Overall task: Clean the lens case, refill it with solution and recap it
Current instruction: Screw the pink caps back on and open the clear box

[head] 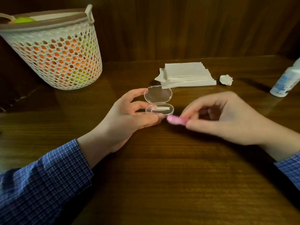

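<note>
A small clear plastic case [159,109] stands open on the wooden table, its hinged lid [157,93] tilted up at the back. A small white piece lies inside the base. My left hand [129,114] grips the case's left end between thumb and fingers. My right hand [224,116] pinches a small pink lens case [176,120], blurred, just right of and in front of the clear case. A white solution bottle [286,80] stands at the far right edge.
A stack of white tissues [186,74] lies behind the case, with a crumpled tissue ball [226,80] to its right. A white mesh basket [55,51] with orange and green contents stands at the back left. A dark wooden wall rises behind the table.
</note>
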A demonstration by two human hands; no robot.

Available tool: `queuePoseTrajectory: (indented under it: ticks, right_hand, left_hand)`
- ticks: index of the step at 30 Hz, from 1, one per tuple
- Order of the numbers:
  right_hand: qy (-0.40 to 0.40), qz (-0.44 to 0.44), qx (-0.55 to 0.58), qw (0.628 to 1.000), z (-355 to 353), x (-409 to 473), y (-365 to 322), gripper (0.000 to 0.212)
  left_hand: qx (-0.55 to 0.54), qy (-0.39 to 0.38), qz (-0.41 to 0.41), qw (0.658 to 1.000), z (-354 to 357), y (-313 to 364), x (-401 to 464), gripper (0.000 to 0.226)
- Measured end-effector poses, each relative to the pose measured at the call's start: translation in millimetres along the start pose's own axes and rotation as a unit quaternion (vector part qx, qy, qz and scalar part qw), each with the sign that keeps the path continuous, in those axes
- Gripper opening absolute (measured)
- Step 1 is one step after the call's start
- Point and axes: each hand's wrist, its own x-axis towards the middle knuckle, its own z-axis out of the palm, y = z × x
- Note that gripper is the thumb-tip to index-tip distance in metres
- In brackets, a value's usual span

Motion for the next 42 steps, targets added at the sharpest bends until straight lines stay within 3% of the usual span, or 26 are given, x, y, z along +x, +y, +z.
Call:
queuePoseTrajectory:
  ticks: [5,8,17,28,33,38,42]
  right_hand:
    - [0.083,-0.002,0.038,0.996,1,4,-2,0.025]
    - [0.101,0.002,-0.011,0.995,10,4,-1,0.020]
    - [0.091,-0.030,-0.141,0.985,27,3,-2,0.024]
    - [0.102,-0.025,-0.135,0.985,29,2,-1,0.019]
    - [0.114,0.021,-0.088,0.989,29,3,-3,0.012]
    - [0.142,0.061,-0.018,0.988,30,2,-7,0.011]
    - [0.156,0.175,0.163,0.958,29,7,-5,0.022]
  left_hand:
    - [0.033,-0.003,0.020,0.999,7,-5,-3,0.082]
    - [0.048,0.000,0.029,0.998,12,-8,-5,0.088]
    - [0.057,-0.003,0.037,0.998,16,-8,-8,0.082]
    - [0.041,-0.028,0.041,0.998,16,-6,-7,0.080]
    - [0.039,-0.035,0.044,0.998,15,-5,-7,0.086]
    - [0.026,-0.040,0.054,0.997,14,-7,-7,0.078]
    - [0.004,-0.054,0.058,0.997,14,-8,-7,0.077]
